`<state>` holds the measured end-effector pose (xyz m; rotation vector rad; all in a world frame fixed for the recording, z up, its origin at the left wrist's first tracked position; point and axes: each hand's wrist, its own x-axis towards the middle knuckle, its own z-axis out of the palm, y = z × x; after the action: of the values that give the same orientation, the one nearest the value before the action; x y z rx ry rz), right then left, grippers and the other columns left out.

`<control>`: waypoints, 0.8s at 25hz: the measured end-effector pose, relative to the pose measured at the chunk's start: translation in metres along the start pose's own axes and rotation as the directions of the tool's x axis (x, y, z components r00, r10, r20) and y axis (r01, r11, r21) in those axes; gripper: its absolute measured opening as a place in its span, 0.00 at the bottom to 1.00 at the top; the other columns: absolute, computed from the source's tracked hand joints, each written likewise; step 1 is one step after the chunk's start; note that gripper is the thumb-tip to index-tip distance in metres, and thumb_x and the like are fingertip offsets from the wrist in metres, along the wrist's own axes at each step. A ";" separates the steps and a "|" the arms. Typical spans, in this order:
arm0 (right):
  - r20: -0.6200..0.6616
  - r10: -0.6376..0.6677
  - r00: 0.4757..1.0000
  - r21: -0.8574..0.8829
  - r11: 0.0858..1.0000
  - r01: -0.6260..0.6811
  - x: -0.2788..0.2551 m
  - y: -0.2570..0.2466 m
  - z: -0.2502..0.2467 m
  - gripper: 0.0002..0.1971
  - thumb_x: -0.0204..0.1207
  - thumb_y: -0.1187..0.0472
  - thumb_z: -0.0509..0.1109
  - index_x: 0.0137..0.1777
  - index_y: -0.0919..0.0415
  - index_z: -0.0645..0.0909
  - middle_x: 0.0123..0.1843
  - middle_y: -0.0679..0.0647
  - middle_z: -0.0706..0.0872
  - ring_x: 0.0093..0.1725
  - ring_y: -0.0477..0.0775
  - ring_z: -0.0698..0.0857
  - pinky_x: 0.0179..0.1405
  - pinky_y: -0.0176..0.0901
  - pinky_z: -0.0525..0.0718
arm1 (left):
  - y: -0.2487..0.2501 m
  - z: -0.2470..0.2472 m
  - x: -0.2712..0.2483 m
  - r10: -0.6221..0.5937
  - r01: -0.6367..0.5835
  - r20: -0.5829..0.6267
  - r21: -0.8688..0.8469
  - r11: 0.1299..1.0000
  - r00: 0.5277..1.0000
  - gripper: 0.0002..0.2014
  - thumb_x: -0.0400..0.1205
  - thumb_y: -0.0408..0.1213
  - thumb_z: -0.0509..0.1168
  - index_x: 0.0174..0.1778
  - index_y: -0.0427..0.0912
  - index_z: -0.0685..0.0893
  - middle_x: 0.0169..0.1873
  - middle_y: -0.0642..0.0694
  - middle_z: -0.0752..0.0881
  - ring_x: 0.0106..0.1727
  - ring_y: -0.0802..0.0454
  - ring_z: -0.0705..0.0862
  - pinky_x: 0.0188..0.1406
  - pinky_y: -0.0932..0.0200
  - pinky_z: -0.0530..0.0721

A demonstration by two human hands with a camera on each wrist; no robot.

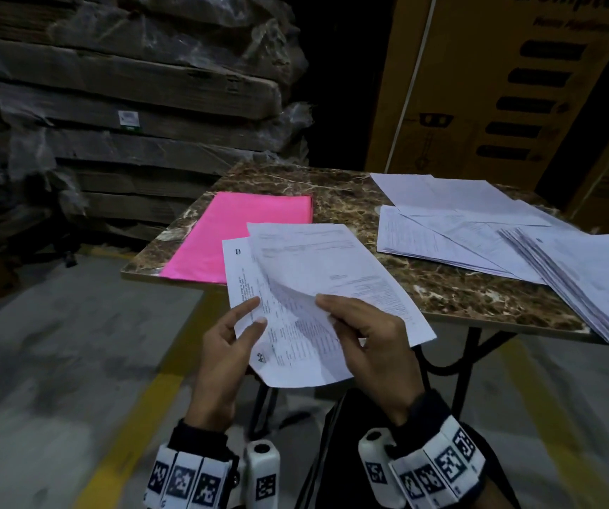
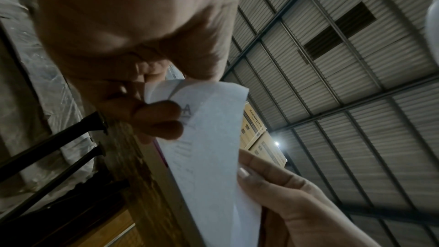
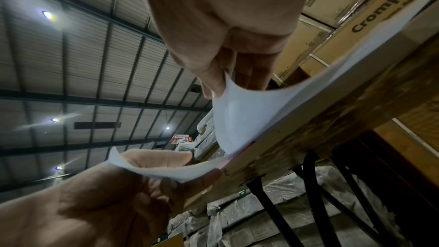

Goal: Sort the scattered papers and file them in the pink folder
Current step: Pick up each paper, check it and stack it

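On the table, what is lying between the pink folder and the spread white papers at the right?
In the head view, only bare brown marble tabletop separates the flat pink folder from the loose white papers; nothing rests there.

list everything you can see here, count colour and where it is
pink folder: one, bright pink, lying shut and flat on the left part of the table
held sheets: a few, exact count unclear, white with print, held in both hands over the table's near edge
scattered papers: many, count unclear, white with print, spread and stacked on the right part of the table
table: one, brown marbled top on black legs, centre
large cartons: at least one, yellow-brown with dark print, behind the table on the right
wrapped stack: one pile, brown flat cardboard under clear film, left background
left hand: one, grips the lower sheets' left edge
right hand: one, pinches the top sheet
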<state>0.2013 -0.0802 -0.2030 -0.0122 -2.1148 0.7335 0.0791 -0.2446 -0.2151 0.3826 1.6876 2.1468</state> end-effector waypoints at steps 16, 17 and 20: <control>0.266 0.369 0.891 0.412 0.792 -0.451 -0.003 0.006 -0.043 0.23 0.82 0.55 0.68 0.76 0.52 0.77 0.68 0.42 0.87 0.66 0.47 0.86 0.67 0.56 0.85 | -0.003 0.048 0.004 0.151 -0.185 0.221 0.139 0.973 0.963 0.19 0.81 0.24 0.71 0.65 0.46 0.87 0.64 0.51 0.89 0.67 0.49 0.86 0.65 0.47 0.86; 0.249 0.386 0.888 0.416 0.786 -0.458 0.001 0.009 -0.051 0.22 0.81 0.56 0.69 0.75 0.51 0.78 0.67 0.44 0.88 0.67 0.47 0.86 0.67 0.56 0.84 | -0.004 0.052 0.005 0.145 -0.175 0.200 0.142 0.974 0.969 0.18 0.80 0.23 0.72 0.61 0.46 0.90 0.62 0.51 0.90 0.66 0.50 0.86 0.65 0.48 0.87; 0.176 0.392 0.903 0.344 0.835 -0.430 0.019 0.022 -0.081 0.19 0.80 0.56 0.70 0.70 0.52 0.83 0.65 0.44 0.89 0.67 0.47 0.86 0.65 0.54 0.86 | -0.001 0.064 0.013 0.108 -0.126 0.142 0.125 0.984 0.984 0.17 0.81 0.21 0.68 0.55 0.48 0.92 0.63 0.53 0.88 0.67 0.54 0.85 0.68 0.45 0.85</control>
<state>0.2440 -0.0164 -0.1643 -0.2362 -2.0502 1.4193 0.0958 -0.1827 -0.2004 0.6658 1.7756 2.0426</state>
